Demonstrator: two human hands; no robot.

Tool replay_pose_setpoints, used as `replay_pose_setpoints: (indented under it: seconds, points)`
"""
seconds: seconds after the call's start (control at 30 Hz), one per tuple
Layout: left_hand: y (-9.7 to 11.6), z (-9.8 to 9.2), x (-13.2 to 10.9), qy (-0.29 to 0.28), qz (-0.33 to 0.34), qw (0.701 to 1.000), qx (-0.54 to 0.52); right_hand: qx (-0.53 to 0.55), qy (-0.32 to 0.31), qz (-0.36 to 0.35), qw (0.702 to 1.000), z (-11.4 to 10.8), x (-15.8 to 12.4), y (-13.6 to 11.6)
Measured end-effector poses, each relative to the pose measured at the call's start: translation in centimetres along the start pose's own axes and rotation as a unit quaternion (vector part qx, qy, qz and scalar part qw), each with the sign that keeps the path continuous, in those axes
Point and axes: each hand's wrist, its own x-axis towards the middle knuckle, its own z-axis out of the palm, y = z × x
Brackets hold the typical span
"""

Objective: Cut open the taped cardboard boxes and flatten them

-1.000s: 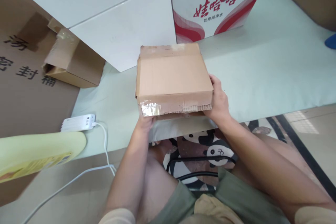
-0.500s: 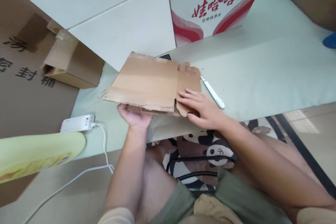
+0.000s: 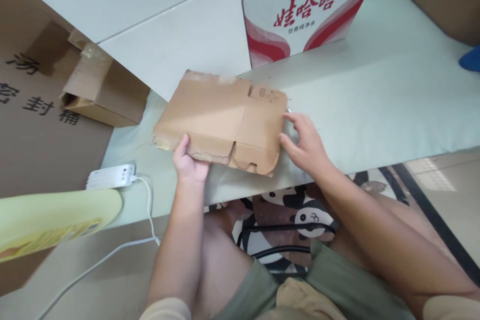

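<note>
A flattened brown cardboard box (image 3: 210,110) is tilted above the table edge, with creased flaps and torn, rough edges. My left hand (image 3: 189,165) grips its near edge, thumb on top and the other fingers hidden underneath. At the box's right edge is my right hand (image 3: 309,145), its thumb and fingers apart; the fingertips are at or very close to the cardboard. Only a small tip of the white-handled craft knife (image 3: 289,110) shows between the box and my right hand; the rest is hidden.
A white and red water carton (image 3: 300,20) stands at the back beside large white panels (image 3: 180,50). On the left are a small open cardboard box (image 3: 112,90), a white power bank (image 3: 110,176) with its cable and a yellow-green bottle (image 3: 60,220). A blue object (image 3: 470,59) lies far right.
The box's right flap now lies nearly level with its main panel. My left thumb has come over the top, and my right hand has moved right to the outer edge, covering most of the knife.
</note>
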Motion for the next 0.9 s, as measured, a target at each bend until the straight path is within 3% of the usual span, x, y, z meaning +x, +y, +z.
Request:
replay_pose_setpoints:
  seconds: [0.07,0.13,0.23,0.4,0.6,0.77,0.9]
  points:
    - [0.2,-0.5,0.3,-0.008,0.023,1.0,0.011,0.069,0.07,0.078,0.992,0.2,0.3,0.5]
    - [0.2,-0.8,0.2,-0.024,0.029,0.999,0.025,0.187,0.038,0.125,0.974,0.5,0.4,0.5]
    - [0.0,-0.8,0.0,-0.048,0.004,0.998,0.033,0.351,-0.046,0.175,0.919,0.9,0.2,-0.5]
    - [-0.2,-0.6,-0.1,-0.06,-0.05,0.997,0.014,0.443,-0.018,0.225,0.868,0.8,0.2,-1.5]
    - [0.1,-0.2,-0.3,-0.064,-0.07,0.995,0.019,0.426,-0.037,0.225,0.876,0.6,0.0,-1.2]
    - [0.9,-0.4,0.7,-0.025,0.005,1.0,-0.004,0.406,0.026,0.188,0.894,0.2,-0.1,-1.1]
    - [1.6,-1.8,2.0,0.052,0.065,0.996,0.006,0.396,0.038,0.164,0.903,-0.5,-0.2,-1.1]
